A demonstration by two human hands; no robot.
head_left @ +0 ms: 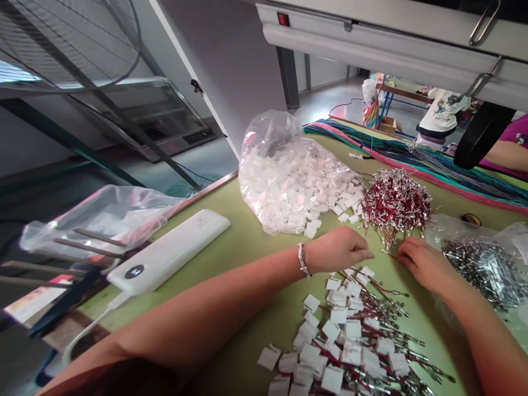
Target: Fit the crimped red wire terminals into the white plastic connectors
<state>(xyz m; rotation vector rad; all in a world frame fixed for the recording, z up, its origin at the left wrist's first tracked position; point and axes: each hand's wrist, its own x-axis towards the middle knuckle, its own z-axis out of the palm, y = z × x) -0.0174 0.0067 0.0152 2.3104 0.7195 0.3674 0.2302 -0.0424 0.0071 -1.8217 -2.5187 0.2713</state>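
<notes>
My left hand, with a bracelet at the wrist, is closed in a pinch above the green table; what its fingertips hold is too small to name. To its right, my right hand has its fingers together at a short red wire at the front of a pile of red wires with metal terminals. Below both hands lie white connectors with red wires attached. Behind my left hand, a clear plastic bag spills loose white connectors.
A white power bank with a cable lies at the left. Metal terminals fill a plastic bag at the right. Colored wire bundles run along the back. Clips hang from a shelf; a fan guard stands upper left.
</notes>
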